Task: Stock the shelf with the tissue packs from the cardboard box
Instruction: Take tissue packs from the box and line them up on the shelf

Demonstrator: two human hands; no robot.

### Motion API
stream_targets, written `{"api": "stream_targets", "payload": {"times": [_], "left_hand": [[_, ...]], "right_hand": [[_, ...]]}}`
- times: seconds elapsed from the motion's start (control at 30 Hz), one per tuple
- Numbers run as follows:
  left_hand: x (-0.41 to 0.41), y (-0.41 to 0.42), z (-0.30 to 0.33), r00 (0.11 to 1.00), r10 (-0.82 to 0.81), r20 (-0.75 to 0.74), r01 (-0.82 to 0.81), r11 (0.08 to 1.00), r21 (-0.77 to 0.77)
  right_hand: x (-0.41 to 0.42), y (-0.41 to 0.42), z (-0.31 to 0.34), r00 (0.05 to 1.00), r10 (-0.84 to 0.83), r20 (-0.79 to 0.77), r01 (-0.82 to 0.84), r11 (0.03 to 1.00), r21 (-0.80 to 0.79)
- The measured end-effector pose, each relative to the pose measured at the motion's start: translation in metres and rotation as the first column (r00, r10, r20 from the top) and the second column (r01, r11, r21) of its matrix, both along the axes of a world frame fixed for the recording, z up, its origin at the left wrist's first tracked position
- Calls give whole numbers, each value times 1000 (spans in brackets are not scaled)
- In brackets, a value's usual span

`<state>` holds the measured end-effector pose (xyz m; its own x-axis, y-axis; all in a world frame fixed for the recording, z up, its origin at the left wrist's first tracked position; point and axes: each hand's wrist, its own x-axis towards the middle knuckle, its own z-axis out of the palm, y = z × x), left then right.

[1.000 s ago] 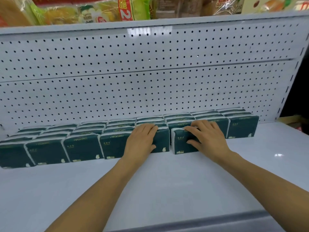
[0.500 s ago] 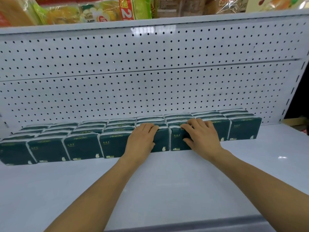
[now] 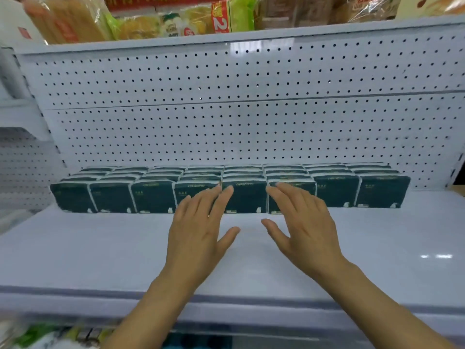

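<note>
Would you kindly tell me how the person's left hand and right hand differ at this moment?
The left hand lies before the fourth and fifth front tissue packs, the right hand before the sixth. The left thumb points right, the right thumb left. Both are open, fingers straight, holding nothing.

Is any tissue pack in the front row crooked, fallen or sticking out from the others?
Nothing stands out. The front row of tissue packs stands upright and even on the shelf, faces aligned. Both hands, left hand and right hand, are open and hold nothing.
</note>
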<state>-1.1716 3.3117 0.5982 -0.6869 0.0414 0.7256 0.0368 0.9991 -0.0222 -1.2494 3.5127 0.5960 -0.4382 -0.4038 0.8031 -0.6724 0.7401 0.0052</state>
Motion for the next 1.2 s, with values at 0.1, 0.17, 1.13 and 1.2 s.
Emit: {"api": "stream_targets", "payload": {"times": [0.1, 0.17, 1.13, 1.2], "left_hand": [[39, -7, -12, 999, 51, 13, -51, 998, 20], [65, -15, -20, 995, 93, 28, -94, 995, 23], [523, -372, -221, 634, 280, 721, -517, 847, 125], [540, -385, -246, 565, 249, 787, -542, 831, 127]], "right_hand": [[24, -13, -11, 999, 52, 11, -53, 998, 27], [41, -25, -16, 995, 100, 12, -100, 994, 37], [433, -384, -218, 805, 212, 554, -469, 800, 374], [452, -393, -239, 770, 173, 615, -491, 775, 397]]}}
